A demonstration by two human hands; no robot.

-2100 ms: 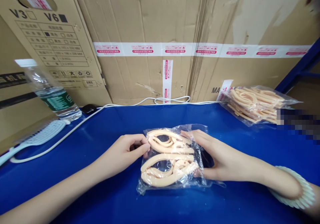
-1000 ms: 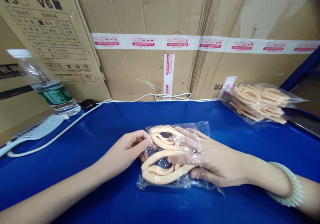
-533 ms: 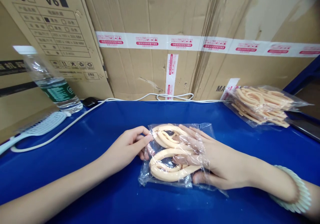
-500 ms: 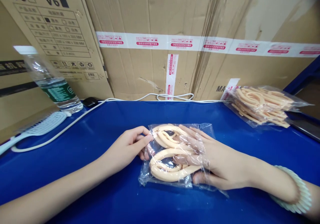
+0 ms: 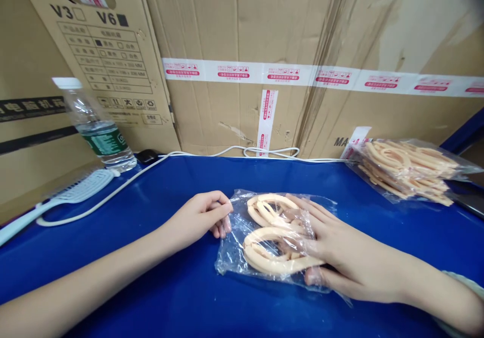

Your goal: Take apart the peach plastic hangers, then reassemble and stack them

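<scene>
A clear plastic bag (image 5: 232, 250) lies on the blue tabletop with cream-coloured, curved foam-like loops (image 5: 264, 265) inside it. My left hand (image 5: 206, 214) pinches the bag's upper left edge between thumb and curled fingers. At the other end, my right hand (image 5: 340, 247) reaches in under the film from the right. Its fingers are stretched out over the loops' right ends, with the thumb apart at the lower edge. The plastic and the loops partly cover those fingertips. A pale bracelet (image 5: 461, 282) circles the right wrist.
Behind the blue table (image 5: 170, 302) stand large cardboard boxes (image 5: 219, 111). At the back left are a water bottle (image 5: 104, 139), a pale hairbrush (image 5: 85, 187) and a white cable (image 5: 124, 189). More bagged cream loops (image 5: 408, 166) are piled at the back right.
My right hand has drawn slightly to the right, and the loops have shifted right within the bag. More bare film shows at its left side. My left hand keeps its pinch.
</scene>
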